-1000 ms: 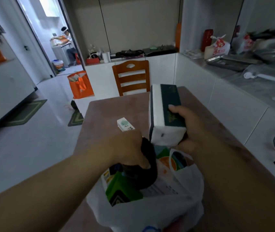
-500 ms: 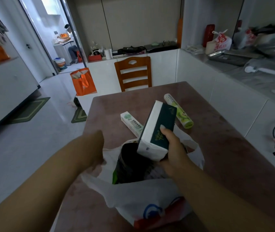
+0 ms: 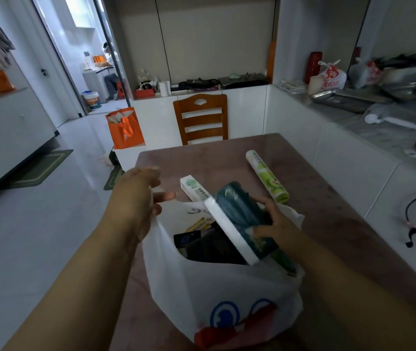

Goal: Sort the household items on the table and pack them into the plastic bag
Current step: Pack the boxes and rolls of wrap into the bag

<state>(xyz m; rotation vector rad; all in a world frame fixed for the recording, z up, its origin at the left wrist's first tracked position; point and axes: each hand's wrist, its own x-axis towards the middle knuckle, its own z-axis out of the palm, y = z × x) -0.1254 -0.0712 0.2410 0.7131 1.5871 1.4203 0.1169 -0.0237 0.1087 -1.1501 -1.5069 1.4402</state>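
R hand (image 3: 275,225) grips dark-green, white-edged box (image 3: 239,221) tilted into white plastic bag (image 3: 217,287); L hand (image 3: 138,198) pinches bag rim.

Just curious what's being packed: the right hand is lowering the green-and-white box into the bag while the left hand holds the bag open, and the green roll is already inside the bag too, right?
Not quite. The head view shows the green roll lying on the table, outside the bag. The rest holds: the right hand lowers the box into the bag while the left hand holds its edge open.
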